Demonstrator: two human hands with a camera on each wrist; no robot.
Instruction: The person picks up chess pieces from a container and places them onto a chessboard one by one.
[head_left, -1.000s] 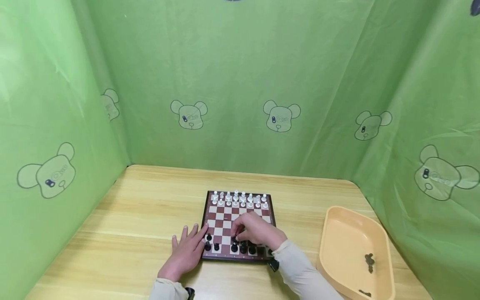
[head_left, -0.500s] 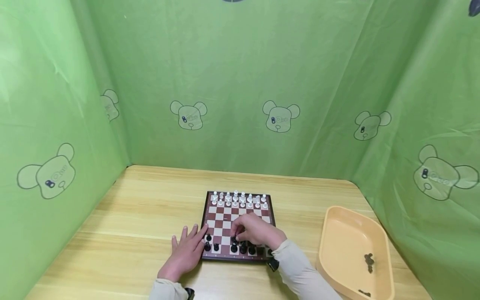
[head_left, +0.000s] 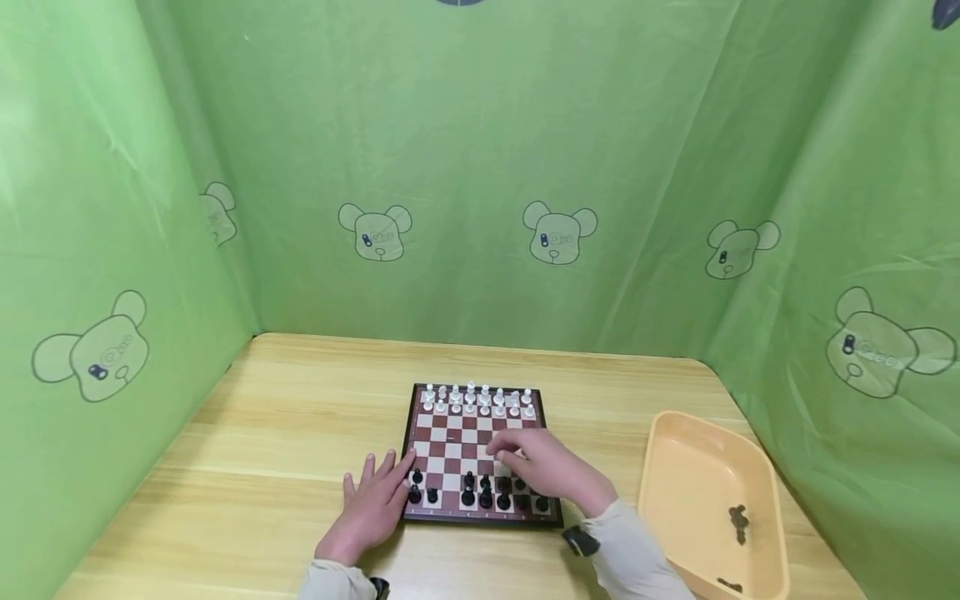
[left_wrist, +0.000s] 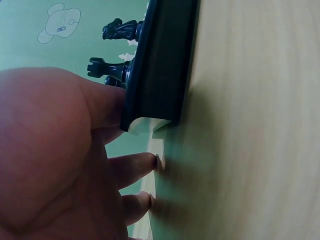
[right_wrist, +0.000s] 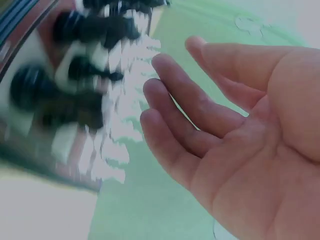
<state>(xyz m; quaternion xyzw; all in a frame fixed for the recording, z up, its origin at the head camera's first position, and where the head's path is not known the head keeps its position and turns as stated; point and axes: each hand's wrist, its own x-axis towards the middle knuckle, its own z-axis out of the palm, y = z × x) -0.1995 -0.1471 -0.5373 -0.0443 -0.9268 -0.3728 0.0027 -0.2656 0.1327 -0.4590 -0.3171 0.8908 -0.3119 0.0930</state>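
Observation:
A red-and-white chessboard (head_left: pixel 441 436) lies on the table, with white chess pieces (head_left: pixel 471 400) in two rows along its far side. Black pieces stand along the near side, among them a black pawn (head_left: pixel 469 480). My left hand (head_left: pixel 371 507) rests on the table with fingers spread, touching the board's left edge. A black rook (left_wrist: pixel 107 69) and a black knight (left_wrist: pixel 121 30) rise near that corner in the left wrist view. Over the board's right half hovers my right hand (head_left: pixel 551 467), fingers loosely bent and holding nothing; it partly hides some black pieces.
An orange tray (head_left: pixel 675 508) stands at the right of the wooden table (head_left: pixel 300 417), with a few small dark pieces (head_left: pixel 738 525) inside. Green cloth walls (head_left: pixel 465 292) enclose the table at the back and both sides.
My right hand has let go of the black pawn, which now stands in the front black row. That hand has lifted and moved right. The left hand stays put.

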